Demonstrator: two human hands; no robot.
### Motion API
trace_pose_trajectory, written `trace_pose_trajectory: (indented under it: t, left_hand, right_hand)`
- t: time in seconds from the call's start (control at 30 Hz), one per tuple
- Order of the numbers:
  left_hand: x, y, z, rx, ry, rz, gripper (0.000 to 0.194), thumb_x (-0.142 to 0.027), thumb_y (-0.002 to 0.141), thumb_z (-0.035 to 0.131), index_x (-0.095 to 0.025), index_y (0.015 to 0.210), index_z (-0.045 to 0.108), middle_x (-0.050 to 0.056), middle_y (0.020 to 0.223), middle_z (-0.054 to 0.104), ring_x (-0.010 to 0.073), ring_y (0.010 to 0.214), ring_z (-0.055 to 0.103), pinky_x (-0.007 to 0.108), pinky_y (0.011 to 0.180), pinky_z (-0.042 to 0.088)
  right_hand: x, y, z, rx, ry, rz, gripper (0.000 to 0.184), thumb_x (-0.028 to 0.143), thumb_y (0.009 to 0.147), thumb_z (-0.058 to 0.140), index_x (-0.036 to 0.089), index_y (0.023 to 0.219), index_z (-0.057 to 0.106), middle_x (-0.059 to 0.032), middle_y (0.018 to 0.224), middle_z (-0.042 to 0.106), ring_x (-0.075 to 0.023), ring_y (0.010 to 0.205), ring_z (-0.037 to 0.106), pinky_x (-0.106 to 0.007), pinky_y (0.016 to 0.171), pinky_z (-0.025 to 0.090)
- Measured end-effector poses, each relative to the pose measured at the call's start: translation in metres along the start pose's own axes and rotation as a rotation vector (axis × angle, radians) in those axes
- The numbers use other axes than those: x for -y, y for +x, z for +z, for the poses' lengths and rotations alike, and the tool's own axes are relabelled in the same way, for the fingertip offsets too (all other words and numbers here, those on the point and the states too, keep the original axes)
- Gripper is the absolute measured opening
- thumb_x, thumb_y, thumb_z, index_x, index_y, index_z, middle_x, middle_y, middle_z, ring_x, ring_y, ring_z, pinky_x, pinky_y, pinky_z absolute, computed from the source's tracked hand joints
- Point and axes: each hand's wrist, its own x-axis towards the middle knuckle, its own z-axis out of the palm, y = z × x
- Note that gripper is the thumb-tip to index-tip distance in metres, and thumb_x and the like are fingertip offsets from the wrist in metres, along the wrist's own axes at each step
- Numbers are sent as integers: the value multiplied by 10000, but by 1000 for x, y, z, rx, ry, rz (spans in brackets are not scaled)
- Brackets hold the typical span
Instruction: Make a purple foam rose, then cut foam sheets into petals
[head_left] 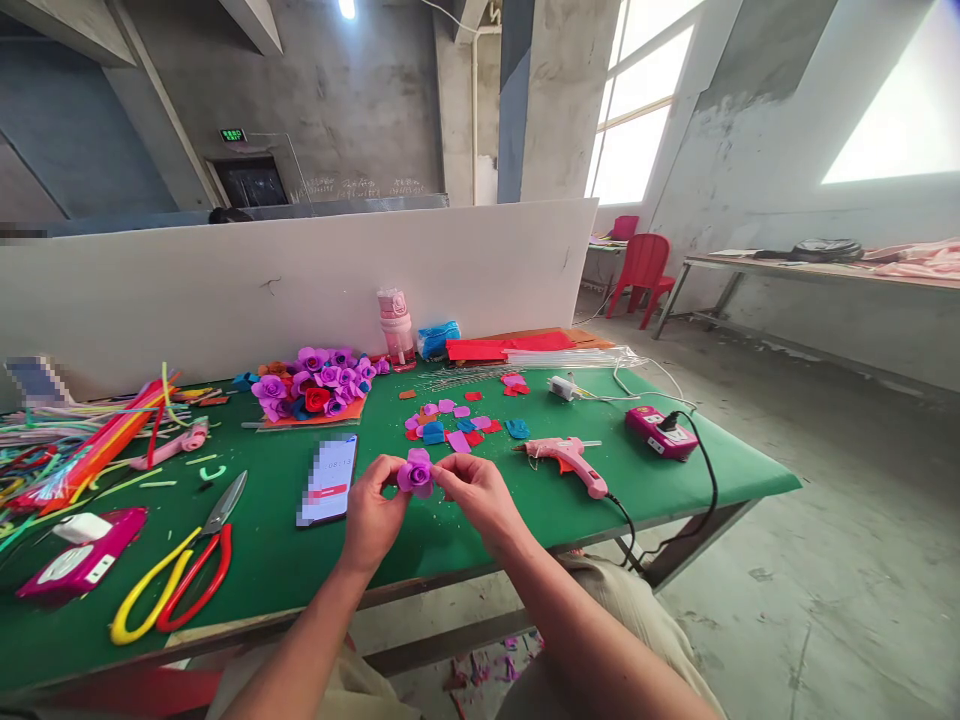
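A purple paper rose is held up between my two hands, above the near part of the green table. My left hand pinches it from the left side. On the other side, the thumb and fingertips of my right hand close on the outer petals. Just beyond lie loose petals in purple, red, blue and orange. A pink hot glue gun rests on its side to the right of my right hand. Left of my left hand lies a phone with its screen lit.
Finished roses are heaped at the back left. Scissors with yellow and red handles lie near the front left edge. A pink bottle stands by the white partition. A pink power socket with cords sits at the right.
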Motion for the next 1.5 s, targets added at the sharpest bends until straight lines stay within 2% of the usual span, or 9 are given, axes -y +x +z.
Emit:
trace_pose_trajectory:
  t: [0.4, 0.73, 0.9, 1.1, 1.17, 1.23, 1.37, 1.4, 1.5]
  left_hand:
    - [-3, 1, 1, 8, -142, -107, 118, -275, 703, 687, -188, 727, 610, -21, 695, 632, 125, 638, 567, 217, 611, 458]
    - [-5, -1, 5, -23, -294, -183, 169, -279, 689, 711, -184, 710, 572, -43, 622, 576, 105, 583, 517, 206, 558, 436]
    - [-12, -5, 12, -49, -353, -301, 201, -319, 686, 709, -193, 732, 559, -54, 594, 562, 96, 490, 495, 210, 469, 424]
    - [-17, -9, 10, 54, -241, -224, 167, -318, 712, 702, -201, 740, 585, -36, 593, 612, 130, 549, 585, 224, 540, 484]
    - [-15, -13, -3, 134, -236, -198, 211, -332, 724, 694, -201, 875, 624, 4, 729, 676, 160, 651, 641, 256, 622, 522]
    - [-6, -19, -29, 105, -148, -178, 283, -355, 753, 666, -201, 987, 628, 42, 850, 700, 186, 752, 668, 280, 688, 534]
    - [26, -37, -115, -211, 456, -187, 273, -361, 865, 466, -182, 984, 633, 91, 953, 691, 204, 814, 661, 308, 754, 520]
    - [34, -43, -138, -229, 700, -214, 283, -325, 870, 417, -185, 984, 635, 100, 984, 682, 215, 846, 654, 319, 774, 511]
    - [50, -59, -194, -184, 870, -317, 160, -243, 738, 522, -174, 799, 653, 133, 857, 675, 293, 875, 635, 381, 808, 481]
  right_hand:
    - [3, 1, -6, 144, 276, 134, 316, 451, 636, 754, 161, 686, 639, 36, 580, 542, -70, 511, 434, -226, 564, 358]
    - [-7, 2, -1, 159, 101, -78, 267, 376, 701, 715, 200, 901, 706, -28, 832, 663, -137, 712, 560, -249, 668, 447]
    - [-16, 1, 11, 204, 185, -61, 380, 436, 635, 768, 179, 908, 712, -25, 726, 654, -158, 662, 575, -301, 695, 476]
    - [-22, 6, 10, 94, 157, -77, 322, 446, 621, 771, 191, 809, 713, -12, 676, 642, -157, 629, 556, -284, 647, 454]
    - [-21, 8, 8, 55, 116, -126, 308, 426, 610, 776, 200, 807, 708, -7, 689, 647, -150, 617, 549, -265, 603, 438]
    - [-19, 8, 7, 42, 76, -165, 286, 410, 619, 766, 204, 805, 697, 8, 649, 628, -133, 567, 526, -242, 527, 402]
    - [-12, -2, 11, 140, 27, -171, 266, 400, 659, 736, 202, 822, 664, 29, 555, 589, -125, 467, 501, -234, 428, 367]
    - [-11, -6, 13, 178, 15, -174, 259, 404, 676, 727, 198, 821, 663, 22, 560, 600, -128, 468, 511, -243, 438, 393]
    - [-12, -31, 18, 262, -22, -151, 262, 421, 710, 714, 186, 820, 676, -5, 585, 635, -150, 498, 561, -287, 495, 474]
